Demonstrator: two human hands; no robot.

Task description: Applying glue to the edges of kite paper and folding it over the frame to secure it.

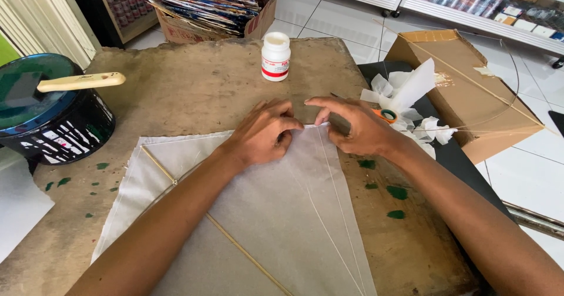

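Both hands pinch the paper kite [276, 214] at its top corner: left hand [264, 134] and right hand [352, 125] press the fold flat against the desk [194, 90]; glue bottle [275, 56] stands near.

a worn brown table [194, 90] fills the middle of the frame, blotched with green paint at lower left and lower right. white floor tiles [529, 178] run along the right side and top centre. metal shelves [470, 5] of small goods cross the upper right. pale slatted panelling [35, 14] stands at upper left. daylight is even.
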